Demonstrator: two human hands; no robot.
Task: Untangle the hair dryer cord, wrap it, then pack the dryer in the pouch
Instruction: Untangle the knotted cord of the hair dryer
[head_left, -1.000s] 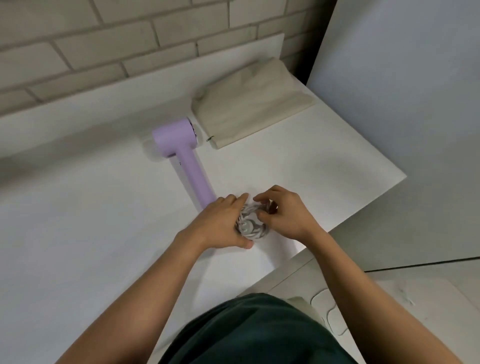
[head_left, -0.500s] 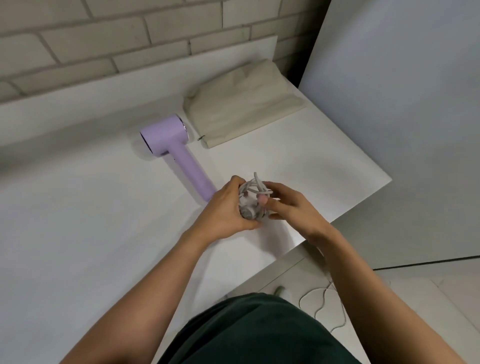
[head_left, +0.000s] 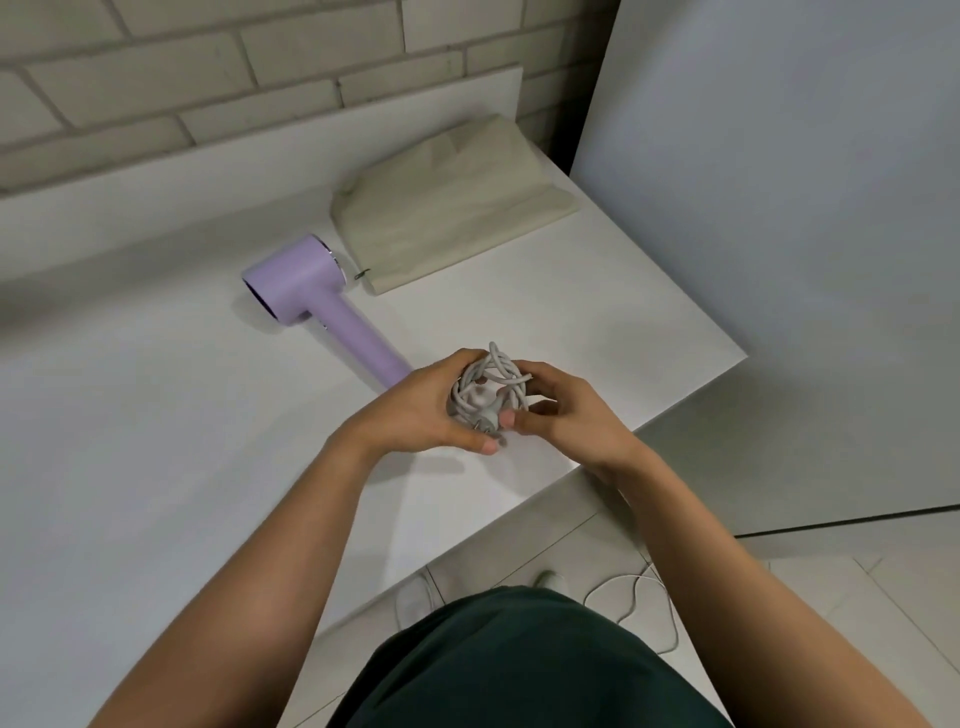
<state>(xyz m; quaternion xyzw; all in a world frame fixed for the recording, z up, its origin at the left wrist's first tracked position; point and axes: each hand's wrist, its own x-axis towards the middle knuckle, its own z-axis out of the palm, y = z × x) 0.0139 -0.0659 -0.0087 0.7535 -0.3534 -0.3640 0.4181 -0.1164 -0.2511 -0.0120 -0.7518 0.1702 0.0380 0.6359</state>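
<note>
Both hands grip the tangled cord (head_left: 488, 389): left hand (head_left: 415, 410) cups the bundle, right hand (head_left: 566, 410) pinches its near side. Dryer (head_left: 317, 291) lies at 10 o'clock from them, pouch (head_left: 447, 208) flat at 12. Untangling is in hand — next, a free end must be drawn out.

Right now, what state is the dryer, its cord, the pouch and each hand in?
Hair dryer: lying on its side on the table, not packed.
Cord: tangled bundle, held between both hands.
Pouch: lying flat on the table, looks unfilled.
Left hand: grips the bundle.
Right hand: fingers curled on the bundle.
</note>
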